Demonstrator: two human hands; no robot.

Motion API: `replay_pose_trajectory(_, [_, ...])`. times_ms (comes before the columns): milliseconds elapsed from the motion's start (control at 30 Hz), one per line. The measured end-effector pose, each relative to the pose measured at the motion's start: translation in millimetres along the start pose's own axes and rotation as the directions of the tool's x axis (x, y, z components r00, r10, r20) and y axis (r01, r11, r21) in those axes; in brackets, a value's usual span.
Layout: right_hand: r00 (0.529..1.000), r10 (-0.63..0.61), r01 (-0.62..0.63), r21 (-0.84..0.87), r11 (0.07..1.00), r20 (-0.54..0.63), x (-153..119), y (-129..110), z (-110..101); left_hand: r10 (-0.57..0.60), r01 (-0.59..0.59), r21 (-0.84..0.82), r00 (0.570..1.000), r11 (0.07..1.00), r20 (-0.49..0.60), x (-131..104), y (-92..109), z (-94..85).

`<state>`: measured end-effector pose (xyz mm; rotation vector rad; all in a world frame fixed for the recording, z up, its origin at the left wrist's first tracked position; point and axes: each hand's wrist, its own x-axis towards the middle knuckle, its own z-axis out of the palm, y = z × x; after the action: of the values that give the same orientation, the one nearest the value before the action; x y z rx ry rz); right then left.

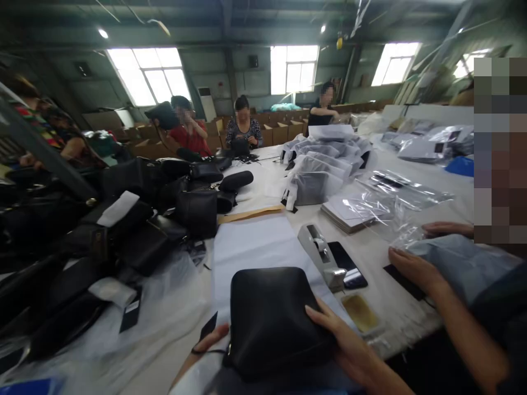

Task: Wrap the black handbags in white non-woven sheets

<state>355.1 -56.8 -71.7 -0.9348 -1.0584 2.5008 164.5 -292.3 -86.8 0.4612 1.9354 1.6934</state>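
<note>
A black, box-shaped bag (274,318) with rounded corners is held close in front of me, over the near end of a white paper sheet (251,241). My right hand (335,329) grips its right side, the thumb lying on the front face. At the left side is my left hand (211,338), thumb against the bag's edge and the other fingers mostly hidden. A thin black cord crosses that hand, and a black tag (209,325) shows just above it. Whitish wrapping (197,376) lies under the bag at lower left.
Black bags (144,236) are heaped at left. A tape dispenser (321,255) and a phone (348,266) lie right of the paper. Wrapped bags (325,159) stand farther back. At right, a co-worker's hands (415,271) handle a grey wrapped item (461,263). Other people sit across the table.
</note>
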Motion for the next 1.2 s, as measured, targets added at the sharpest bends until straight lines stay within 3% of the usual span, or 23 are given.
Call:
replay_pose_trajectory(133, [0.993, -0.109, 0.113, -0.070, 0.991, 0.052, 15.2, -16.7, 5.4, -0.023, 0.018, -0.170, 0.999, 0.985, -0.028, 8.9, 7.7, -5.1])
replay_pose_trajectory(300, [0.972, -0.198, 0.212, -0.109, 0.971, 0.127, 60.9, -28.2, 6.9, -0.065, 0.028, -0.298, 0.991, 0.954, -0.114, 19.9, 7.4, -5.2])
replay_pose_trajectory(467, [0.962, -0.231, 0.255, -0.181, 0.950, 0.143, 99.8, -25.7, -2.2, 0.038, -0.047, -0.097, 0.996, 0.994, -0.086, 46.0, -15.0, -9.8])
replay_pose_trajectory(600, [0.982, -0.154, 0.179, -0.270, 0.946, 0.112, 111.5, -24.6, -14.9, -0.017, 0.017, -0.003, 0.999, 1.000, -0.041, 57.7, -39.2, -19.4])
replay_pose_trajectory(700, [0.983, -0.139, 0.168, -0.292, 0.942, 0.119, 114.4, -22.7, -19.7, -0.040, 0.040, 0.001, 0.996, 0.999, -0.074, 58.1, -50.3, -21.6])
replay_pose_trajectory(833, [0.963, -0.225, 0.262, -0.334, 0.905, 0.147, 118.1, -18.0, -17.2, -0.047, 0.044, -0.025, 0.986, 0.999, -0.160, 58.8, -51.6, -21.9])
replay_pose_trajectory(933, [0.933, -0.353, 0.331, -0.574, 0.749, 0.078, 117.4, -16.4, -15.2, 0.042, 0.018, 0.185, 0.949, 0.983, -0.313, 59.5, -41.1, -19.8])
replay_pose_trajectory(1000, [0.881, -0.472, 0.304, -0.784, 0.542, 0.015, 110.2, -16.9, -16.6, 0.249, -0.062, 0.466, 0.903, 0.882, -0.350, 58.4, -28.5, -11.7])
replay_pose_trajectory(1100, [0.769, -0.635, 0.270, -0.937, 0.224, 0.070, 85.0, -18.7, -24.6, 0.523, -0.292, 0.708, 0.843, 0.643, -0.127, 56.4, -8.0, 15.3])
replay_pose_trajectory(1200, [0.654, -0.742, 0.232, -0.973, 0.014, 0.145, 47.2, -19.0, -43.1, 0.579, -0.535, 0.707, 0.787, 0.464, 0.215, 59.3, 2.7, 52.6])
